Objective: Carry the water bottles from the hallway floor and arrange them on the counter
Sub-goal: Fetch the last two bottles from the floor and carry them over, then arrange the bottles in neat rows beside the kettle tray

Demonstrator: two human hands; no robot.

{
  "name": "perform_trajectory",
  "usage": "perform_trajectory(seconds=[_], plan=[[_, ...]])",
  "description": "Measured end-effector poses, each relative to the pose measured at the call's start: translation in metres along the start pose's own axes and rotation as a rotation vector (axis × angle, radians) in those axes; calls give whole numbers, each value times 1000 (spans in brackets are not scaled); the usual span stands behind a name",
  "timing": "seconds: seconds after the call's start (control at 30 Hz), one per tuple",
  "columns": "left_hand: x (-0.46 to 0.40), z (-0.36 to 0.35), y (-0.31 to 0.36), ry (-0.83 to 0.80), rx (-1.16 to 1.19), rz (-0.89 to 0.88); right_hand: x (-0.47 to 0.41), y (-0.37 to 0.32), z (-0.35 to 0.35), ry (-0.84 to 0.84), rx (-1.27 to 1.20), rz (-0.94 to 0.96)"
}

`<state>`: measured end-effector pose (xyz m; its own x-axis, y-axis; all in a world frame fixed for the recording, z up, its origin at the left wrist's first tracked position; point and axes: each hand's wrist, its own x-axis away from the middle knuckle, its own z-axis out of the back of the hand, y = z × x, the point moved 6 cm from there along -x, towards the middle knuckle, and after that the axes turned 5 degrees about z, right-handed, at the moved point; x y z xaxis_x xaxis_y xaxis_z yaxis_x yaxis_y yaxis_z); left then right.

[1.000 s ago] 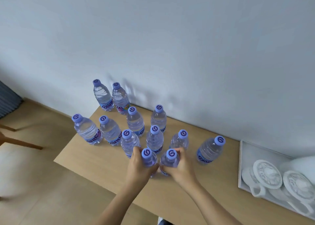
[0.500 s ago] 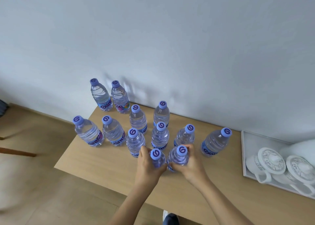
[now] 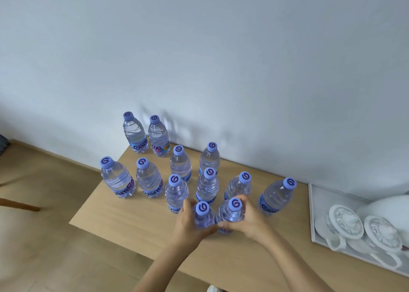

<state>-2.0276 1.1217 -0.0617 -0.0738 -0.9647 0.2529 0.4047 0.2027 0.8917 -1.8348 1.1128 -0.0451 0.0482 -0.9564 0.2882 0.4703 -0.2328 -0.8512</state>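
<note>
Two water bottles stand upright at the front of the cluster, side by side and nearly touching, long axes vertical, caps toward the camera. Left hand wraps the left bottle, fingers curled round its body below the cap. Right hand wraps the right bottle the same way; thumb tips nearly meet in front of the pair. Both bases appear to rest on the tabletop, though the hands hide the contact.

Ten further bottles stand behind and beside this pair: nearest are one just behind-left and one just behind-right; one stands apart to the right.

Judgement: placing step; release likely next. Each hand would need to open and withdraw toward the body, away from the rear neighbours.

Far right of the pair: a white tray with lidded cups.
</note>
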Motion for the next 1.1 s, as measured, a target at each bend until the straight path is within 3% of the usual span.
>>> perform_trajectory(seconds=[0.17,0.4,0.73,0.9,1.1], plan=[[9,32,25,-66,99,42,0,-34,26,-143,144,-4],[1,110,95,142,173,-95,-29,-134,43,-172,190,165],[-32,202,117,351,200,-83,-126,-233,-4,-224,300,305],[-71,246,111,365,193,-104,-191,-246,-41,-215,347,240],[-122,287,97,260,173,-99,-257,-242,-79,-188,344,81]])
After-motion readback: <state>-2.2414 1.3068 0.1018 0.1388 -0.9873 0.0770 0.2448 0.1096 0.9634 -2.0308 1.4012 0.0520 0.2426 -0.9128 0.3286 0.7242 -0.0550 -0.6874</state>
